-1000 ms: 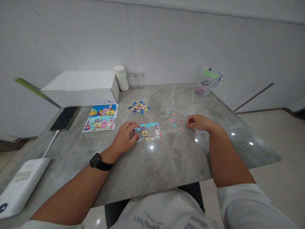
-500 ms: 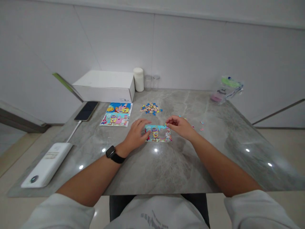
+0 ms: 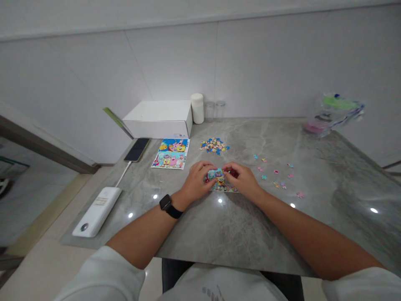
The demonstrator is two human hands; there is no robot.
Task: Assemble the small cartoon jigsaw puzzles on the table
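A partly assembled jigsaw puzzle (image 3: 220, 182) with cartoon figures lies flat on the table. My left hand (image 3: 199, 180), with a black watch on its wrist, grips the puzzle's left side between thumb and curled fingers. Over the puzzle's right half, my right hand (image 3: 241, 179) pinches a small jigsaw piece against the upper middle; the fingers mostly hide the piece. Several loose jigsaw pieces (image 3: 264, 177) are scattered right of that hand. Beyond the hands sits a heap of jigsaw pieces (image 3: 214, 145). A printed picture sheet (image 3: 171, 154) lies behind my left hand.
On the left, a phone (image 3: 137, 149) is cabled to a white power bank (image 3: 97, 211). A white box (image 3: 158, 119), a white bottle (image 3: 197, 108) and two clear glasses (image 3: 219, 112) stand along the wall. A plastic bag (image 3: 333, 115) rests at the far right.
My right hand has moved left across the puzzle and now covers its right half. My left hand's fingers have curled in closer. The view has shifted, and more loose pieces show on the right.
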